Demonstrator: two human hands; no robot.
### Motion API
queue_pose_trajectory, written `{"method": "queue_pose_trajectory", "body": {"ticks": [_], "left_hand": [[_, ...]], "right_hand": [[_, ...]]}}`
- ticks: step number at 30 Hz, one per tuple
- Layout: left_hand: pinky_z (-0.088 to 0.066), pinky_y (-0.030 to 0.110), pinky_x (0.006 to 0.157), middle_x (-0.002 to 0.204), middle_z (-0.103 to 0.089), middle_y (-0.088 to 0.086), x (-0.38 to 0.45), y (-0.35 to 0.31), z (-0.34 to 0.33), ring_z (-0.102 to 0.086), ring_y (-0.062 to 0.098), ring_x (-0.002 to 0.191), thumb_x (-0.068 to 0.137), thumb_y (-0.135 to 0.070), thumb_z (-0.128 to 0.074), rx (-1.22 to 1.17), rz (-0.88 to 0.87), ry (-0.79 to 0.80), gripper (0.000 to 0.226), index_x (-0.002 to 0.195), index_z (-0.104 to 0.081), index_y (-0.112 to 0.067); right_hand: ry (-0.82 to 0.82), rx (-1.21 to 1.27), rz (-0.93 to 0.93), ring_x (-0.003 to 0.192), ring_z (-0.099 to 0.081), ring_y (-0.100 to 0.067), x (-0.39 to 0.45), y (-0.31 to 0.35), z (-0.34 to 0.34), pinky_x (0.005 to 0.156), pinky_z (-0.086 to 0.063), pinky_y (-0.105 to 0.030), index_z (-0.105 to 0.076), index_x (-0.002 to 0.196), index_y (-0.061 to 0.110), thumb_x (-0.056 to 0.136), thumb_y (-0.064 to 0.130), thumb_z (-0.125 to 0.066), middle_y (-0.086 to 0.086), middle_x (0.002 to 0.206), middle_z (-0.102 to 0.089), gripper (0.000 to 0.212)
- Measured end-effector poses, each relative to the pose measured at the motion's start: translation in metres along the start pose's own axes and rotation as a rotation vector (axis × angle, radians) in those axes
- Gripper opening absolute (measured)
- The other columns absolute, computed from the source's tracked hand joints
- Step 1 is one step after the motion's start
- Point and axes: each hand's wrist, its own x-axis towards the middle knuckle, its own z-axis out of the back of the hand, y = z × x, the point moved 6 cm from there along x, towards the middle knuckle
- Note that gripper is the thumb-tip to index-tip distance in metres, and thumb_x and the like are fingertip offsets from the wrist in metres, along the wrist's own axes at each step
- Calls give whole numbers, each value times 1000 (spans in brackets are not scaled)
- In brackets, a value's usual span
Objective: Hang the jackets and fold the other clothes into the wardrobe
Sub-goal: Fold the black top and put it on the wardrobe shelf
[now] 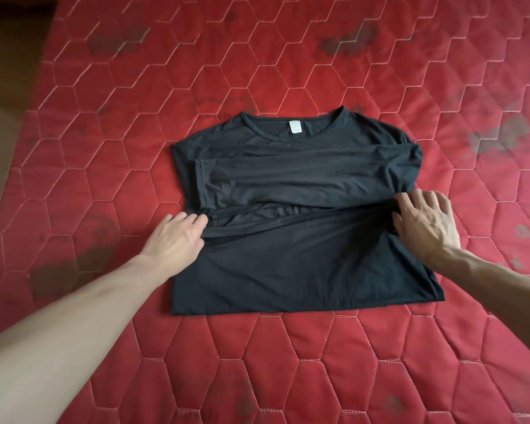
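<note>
Grip: left hand and right hand each pinch the hem edge of the black shirt.
Fabric: light, limp, probably slippery.
Hold: both hem corners, on the red mattress.

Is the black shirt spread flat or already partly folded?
Partly folded: the black shirt has a sleeve laid across its chest, and its lower half is doubled up.

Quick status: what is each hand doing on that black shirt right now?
Left hand: grips the folded-up hem of the black long-sleeved shirt, left side.
Right hand: fingers curled round the same hem, right side.
</note>
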Motion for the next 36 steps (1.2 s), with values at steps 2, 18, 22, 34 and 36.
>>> {"method": "queue_pose_trajectory", "body": {"ticks": [2,18,22,34,36], "left_hand": [[-41,39,72,88,-65,1,4,14,5,-60,32,83,96,-19,-54,-291,191,3,6,102,-55,-20],[-55,38,92,102,-68,8,-7,51,-28,-63,28,91,91,-31,-63,-1476,1317,-253,26,102,-66,-8],[-43,42,94,117,-65,12,-13,44,-14,-59,35,108,102,-35,-48,-1081,1278,-416,29,108,-59,-9],[-43,53,108,143,-51,15,-85,-80,-38,-49,37,130,79,-54,-60,-8,-293,24,88,156,-44,-15],[-38,56,115,155,-44,16,-98,-80,-41,-43,38,141,75,-42,-61,5,-294,52,90,159,-39,-15]], "right_hand": [[0,-1,-39,104,-56,-47,4,-3,2,103,-37,-58,-59,101,0,93,11,-69,-24,101,-61,17],[-64,203,-250,137,-38,-43,-10,-11,3,113,-30,-58,-51,138,7,96,24,-66,-21,149,-40,48],[-131,185,-62,134,-43,-41,-30,4,2,112,-34,-57,-54,138,8,101,23,-59,-17,146,-44,40],[150,296,300,161,-12,-30,-140,22,-44,128,-19,-46,-27,165,16,92,61,-56,-7,174,-17,90],[183,188,403,160,-17,-33,-147,15,-38,125,-23,-48,-28,163,10,90,50,-57,-10,173,-18,89]]}}
